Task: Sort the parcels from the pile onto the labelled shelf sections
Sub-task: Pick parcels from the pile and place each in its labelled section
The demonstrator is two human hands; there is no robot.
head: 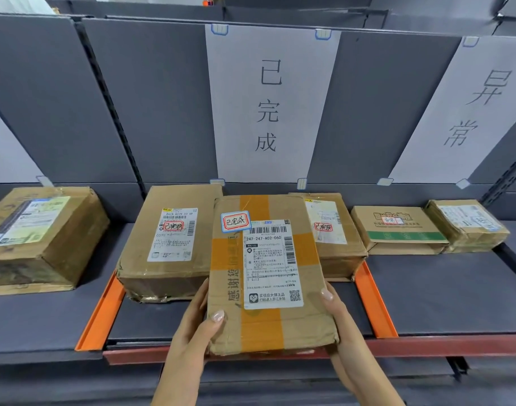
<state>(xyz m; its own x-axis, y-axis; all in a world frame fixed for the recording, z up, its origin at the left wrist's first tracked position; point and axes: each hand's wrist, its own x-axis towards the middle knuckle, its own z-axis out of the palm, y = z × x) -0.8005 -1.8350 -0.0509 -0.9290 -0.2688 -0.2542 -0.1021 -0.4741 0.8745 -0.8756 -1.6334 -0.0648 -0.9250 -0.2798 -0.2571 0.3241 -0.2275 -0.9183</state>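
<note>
Head view: both hands hold one taped parcel at the front of the middle shelf section, under the sign reading 已完成. The left hand grips its near left corner, thumb on top and the other fingers along the side. The right hand clasps the right edge with the thumb on the top face; its remaining fingers are hidden below the box. The parcel's sticker carries the same three characters as the sign, so this looks like the right section. Its near end overhangs the shelf's red front rail, and its far end sits between or over the neighbouring boxes. I cannot tell whether it rests on them yet.

Already sorted, judging by how things lie:
- Two stamped boxes are in this section, a large one on the left and another on the right.
- Two boxes stand under the sign 异常, a green-banded one and a flat one.
- One box stands in the left section.

Still to do: push this parcel fully in and let go. The pile is out of view, so how many parcels remain cannot be told.
</note>
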